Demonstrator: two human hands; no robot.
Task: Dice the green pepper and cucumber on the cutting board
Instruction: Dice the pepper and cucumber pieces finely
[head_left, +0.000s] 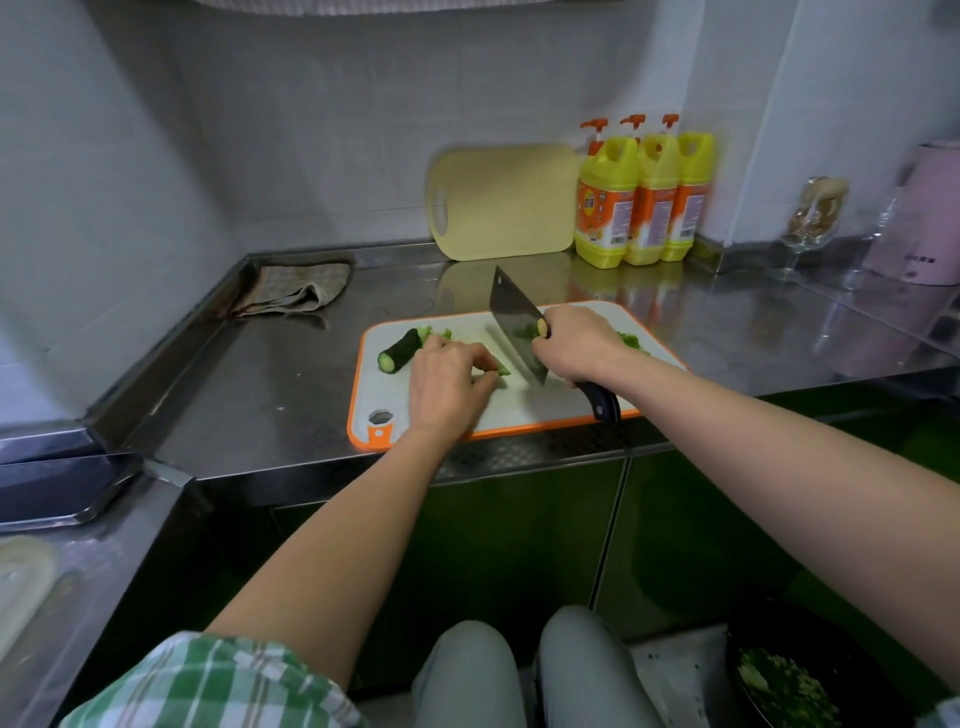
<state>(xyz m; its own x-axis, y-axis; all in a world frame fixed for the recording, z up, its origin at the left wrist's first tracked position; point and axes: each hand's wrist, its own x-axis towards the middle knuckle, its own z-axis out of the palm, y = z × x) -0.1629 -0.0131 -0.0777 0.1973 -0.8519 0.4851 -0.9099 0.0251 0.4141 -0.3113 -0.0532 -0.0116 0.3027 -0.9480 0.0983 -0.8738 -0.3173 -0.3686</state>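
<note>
Head view: plaid sleeve (208, 680) and grey knees (519, 670) lowest in frame, with a dark bowl (857, 675) of chopped greens at lower right. Above them is the steel counter (249, 395), with the board (519, 410) at its front edge. Left hand (447, 384) has its fingers curled down, pinching a cucumber strip (503, 370) against the board. Right hand (576, 348) is wrapped tight round the handle of the cleaver (514, 322). The blade is just right of the strip, its far end raised. A cucumber chunk (400, 351) lies on the board's left, beyond the left hand, diced bits (436, 332) beside it. Pepper pieces (631, 340) show past the right hand. Further back: a cloth (296, 291) at left, a yellow board (504, 202) leaning on the wall, three bottles (644, 197), a glass (810, 223).
</note>
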